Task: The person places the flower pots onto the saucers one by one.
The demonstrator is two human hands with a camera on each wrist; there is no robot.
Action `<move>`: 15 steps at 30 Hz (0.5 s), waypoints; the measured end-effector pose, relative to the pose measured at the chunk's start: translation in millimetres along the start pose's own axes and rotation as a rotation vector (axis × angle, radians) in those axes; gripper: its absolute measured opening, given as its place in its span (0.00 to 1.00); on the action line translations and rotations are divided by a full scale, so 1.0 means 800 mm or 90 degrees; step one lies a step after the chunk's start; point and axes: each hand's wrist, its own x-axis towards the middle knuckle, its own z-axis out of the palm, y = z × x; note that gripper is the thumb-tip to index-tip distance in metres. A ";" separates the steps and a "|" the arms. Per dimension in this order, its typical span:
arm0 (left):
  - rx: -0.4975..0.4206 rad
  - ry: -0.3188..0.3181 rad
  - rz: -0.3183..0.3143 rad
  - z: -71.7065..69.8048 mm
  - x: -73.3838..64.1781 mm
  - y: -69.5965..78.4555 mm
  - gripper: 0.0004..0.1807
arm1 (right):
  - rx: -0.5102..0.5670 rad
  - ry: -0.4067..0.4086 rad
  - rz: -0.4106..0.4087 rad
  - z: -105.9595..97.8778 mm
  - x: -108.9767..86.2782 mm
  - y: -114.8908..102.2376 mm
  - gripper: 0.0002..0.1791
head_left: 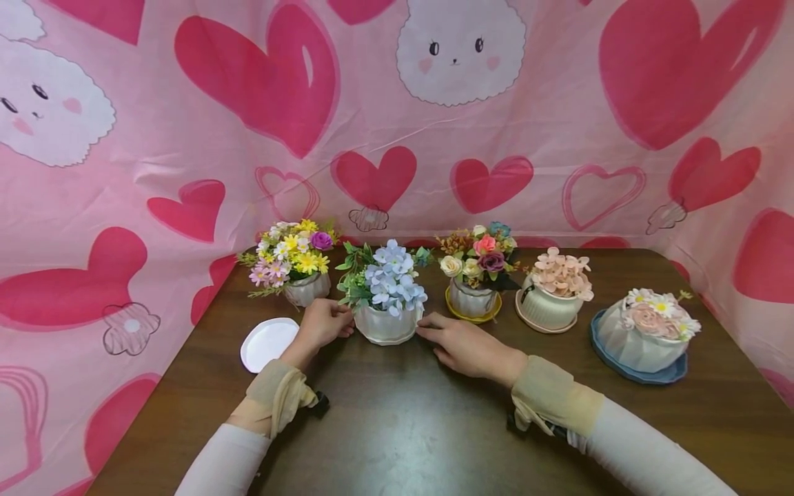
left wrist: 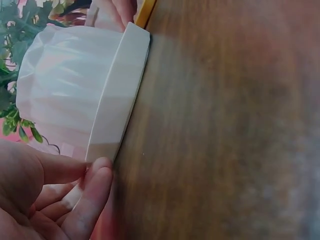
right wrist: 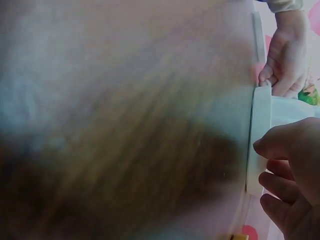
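A white ribbed flowerpot point(head_left: 386, 322) with blue hydrangeas point(head_left: 395, 275) and green leaves stands upright on a white faceted saucer point(left wrist: 117, 95) near the middle of the table. From the left, my left hand point(head_left: 322, 324) pinches the saucer's rim between thumb and fingers, as the left wrist view shows close up. On the opposite side is my right hand point(head_left: 468, 344). Its thumb point(right wrist: 272, 142) lies against the saucer's edge and its other fingers curl beside it; part of this grip is hidden. The saucer's underside sits at table level.
A white saucer point(head_left: 268, 344) lies bare beside my left wrist. Behind it stands a pot of yellow and pink flowers point(head_left: 291, 255). To the right are potted roses point(head_left: 480, 255) on a yellow saucer, peach flowers point(head_left: 561, 273), and a pale pot point(head_left: 642, 337) on a blue saucer point(head_left: 645, 374).
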 end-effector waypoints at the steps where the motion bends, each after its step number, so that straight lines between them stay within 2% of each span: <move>1: 0.002 -0.003 0.001 -0.001 -0.001 0.000 0.10 | 0.001 -0.002 0.001 0.001 0.000 0.000 0.24; 15: 0.056 -0.023 0.093 -0.028 -0.022 0.004 0.12 | -0.025 0.016 -0.039 0.003 -0.010 -0.003 0.26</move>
